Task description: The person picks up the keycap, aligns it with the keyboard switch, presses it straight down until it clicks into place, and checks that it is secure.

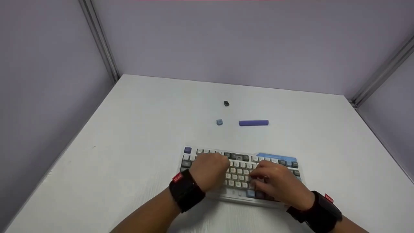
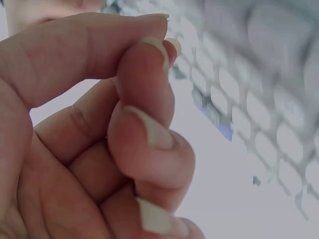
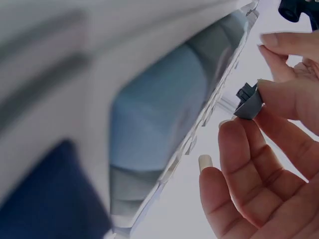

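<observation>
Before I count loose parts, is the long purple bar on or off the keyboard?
Off: the purple bar lies on the table, beyond the keyboard.

- Left forearm (image 1: 147,212) slants up and rightward from the lower edge; right forearm (image 1: 351,225) angles up and leftward.
- A person's left hand (image 1: 208,171), its back turned up, has fingers (image 2: 154,157) curled toward the palm, thumb close to the fingertips.
- Nearby, the right hand (image 1: 280,182) pinches, thumb (image 3: 294,99) facing bent fingers (image 3: 234,154).
</observation>
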The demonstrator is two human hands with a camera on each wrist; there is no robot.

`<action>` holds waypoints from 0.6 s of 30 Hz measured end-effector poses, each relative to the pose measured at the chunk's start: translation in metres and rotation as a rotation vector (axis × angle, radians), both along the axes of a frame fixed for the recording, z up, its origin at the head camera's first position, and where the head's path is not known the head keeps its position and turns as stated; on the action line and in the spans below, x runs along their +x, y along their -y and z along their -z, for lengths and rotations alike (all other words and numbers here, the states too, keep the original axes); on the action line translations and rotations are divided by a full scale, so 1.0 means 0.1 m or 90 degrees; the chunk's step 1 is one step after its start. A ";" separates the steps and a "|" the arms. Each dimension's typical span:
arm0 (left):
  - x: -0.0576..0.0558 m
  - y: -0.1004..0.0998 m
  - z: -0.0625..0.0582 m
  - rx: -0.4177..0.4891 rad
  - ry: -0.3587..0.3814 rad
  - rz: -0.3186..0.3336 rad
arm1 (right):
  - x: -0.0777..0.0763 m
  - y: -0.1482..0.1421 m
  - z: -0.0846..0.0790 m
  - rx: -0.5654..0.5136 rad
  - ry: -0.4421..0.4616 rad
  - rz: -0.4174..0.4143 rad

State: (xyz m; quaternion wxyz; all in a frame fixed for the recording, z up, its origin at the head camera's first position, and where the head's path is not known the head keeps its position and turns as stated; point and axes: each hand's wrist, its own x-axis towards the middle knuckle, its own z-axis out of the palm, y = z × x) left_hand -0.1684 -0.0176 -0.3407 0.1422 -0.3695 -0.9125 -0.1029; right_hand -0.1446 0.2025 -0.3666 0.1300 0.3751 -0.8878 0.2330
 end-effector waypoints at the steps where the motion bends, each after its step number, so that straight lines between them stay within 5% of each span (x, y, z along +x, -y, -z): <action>1: -0.01 0.01 -0.01 0.006 0.007 -0.002 | 0.00 0.00 0.00 0.001 0.004 0.000; 11: -0.09 0.14 0.03 0.001 0.059 0.015 | -0.08 0.23 -0.09 -0.004 0.004 -0.053; 18: -0.11 0.41 0.14 0.036 0.126 0.022 | -0.12 0.62 -0.12 -0.027 -0.027 -0.110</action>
